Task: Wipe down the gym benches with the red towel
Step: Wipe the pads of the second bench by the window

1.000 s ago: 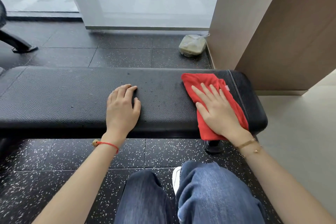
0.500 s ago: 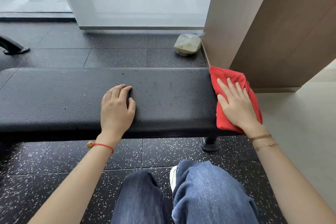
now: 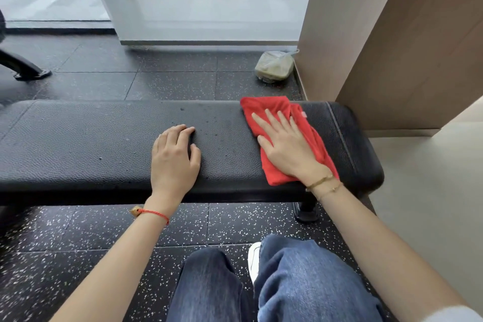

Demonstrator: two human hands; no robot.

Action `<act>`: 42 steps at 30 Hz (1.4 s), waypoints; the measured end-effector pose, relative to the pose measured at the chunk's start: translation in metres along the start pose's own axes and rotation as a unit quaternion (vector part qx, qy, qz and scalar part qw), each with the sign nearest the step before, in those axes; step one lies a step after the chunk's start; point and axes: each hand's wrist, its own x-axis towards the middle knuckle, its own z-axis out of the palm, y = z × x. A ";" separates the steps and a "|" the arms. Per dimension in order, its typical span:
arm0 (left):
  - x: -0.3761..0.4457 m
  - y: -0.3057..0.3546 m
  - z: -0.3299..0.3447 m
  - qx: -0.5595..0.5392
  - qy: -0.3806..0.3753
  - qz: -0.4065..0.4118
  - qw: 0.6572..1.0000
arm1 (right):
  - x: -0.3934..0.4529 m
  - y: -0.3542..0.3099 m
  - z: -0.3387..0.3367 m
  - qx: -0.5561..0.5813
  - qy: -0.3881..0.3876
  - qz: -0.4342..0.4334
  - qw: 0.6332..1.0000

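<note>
A long black padded gym bench [image 3: 91, 144] runs across the view in front of me. The red towel [image 3: 271, 110] lies folded on its right part, short of the stitched right end. My right hand [image 3: 285, 145] presses flat on the towel with straight, spread fingers. My left hand [image 3: 173, 158] rests palm down on the bare bench pad near the middle, fingers slightly bent, holding nothing. Small dark specks dot the pad between my two hands.
A wooden wall panel [image 3: 392, 47] stands just behind the bench's right end. A clear plastic bag [image 3: 274, 66] lies on the speckled black floor by the panel. A black machine foot [image 3: 26, 69] sits at far left. My knees [image 3: 261, 282] are below the bench.
My right hand has slid the towel back to the left from the bench's right end onto the pad. My left hand has stayed in place.
</note>
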 end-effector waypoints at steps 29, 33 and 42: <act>0.006 -0.019 -0.018 0.007 0.034 -0.015 0.999 | 0.063 -0.016 0.006 -0.005 -0.025 0.040 0.999; 0.006 -0.039 -0.020 0.035 0.036 -0.024 0.998 | 0.057 -0.061 0.018 0.004 -0.034 -0.076 0.997; 0.005 -0.043 -0.014 0.020 0.043 -0.040 0.998 | 0.033 -0.016 0.012 -0.003 -0.007 -0.054 0.999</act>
